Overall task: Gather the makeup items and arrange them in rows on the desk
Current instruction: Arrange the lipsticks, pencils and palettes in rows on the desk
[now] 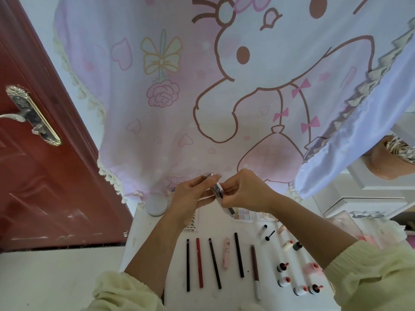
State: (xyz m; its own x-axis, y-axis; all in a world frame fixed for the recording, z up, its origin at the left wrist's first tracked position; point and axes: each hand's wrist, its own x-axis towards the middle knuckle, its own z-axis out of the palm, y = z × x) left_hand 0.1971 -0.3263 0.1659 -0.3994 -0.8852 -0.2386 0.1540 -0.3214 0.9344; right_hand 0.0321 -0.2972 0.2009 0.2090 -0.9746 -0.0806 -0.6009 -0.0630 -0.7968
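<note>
Both of my hands are raised above the white desk (157, 234) and hold one small clear compact case (216, 187) between them. My left hand (190, 198) grips its left side, my right hand (242, 191) pinches its right edge. Below, several slim pencils lie side by side in a row: a black one (188, 264), a red one (199, 262), a dark one (215, 263), another black one (239, 254) and a maroon one (255, 270). A pink tube (226, 253) lies among them. Small bottles (281, 268) sit at the right. An eyeshadow palette (243, 215) lies under my right hand.
A pink cartoon curtain (202, 97) hangs behind the desk. A red door (45, 176) with a metal handle (27, 113) stands at the left. A round white jar (156, 206) sits at the desk's back left. A white cabinet (381, 194) and a brown container (388, 160) are at the right.
</note>
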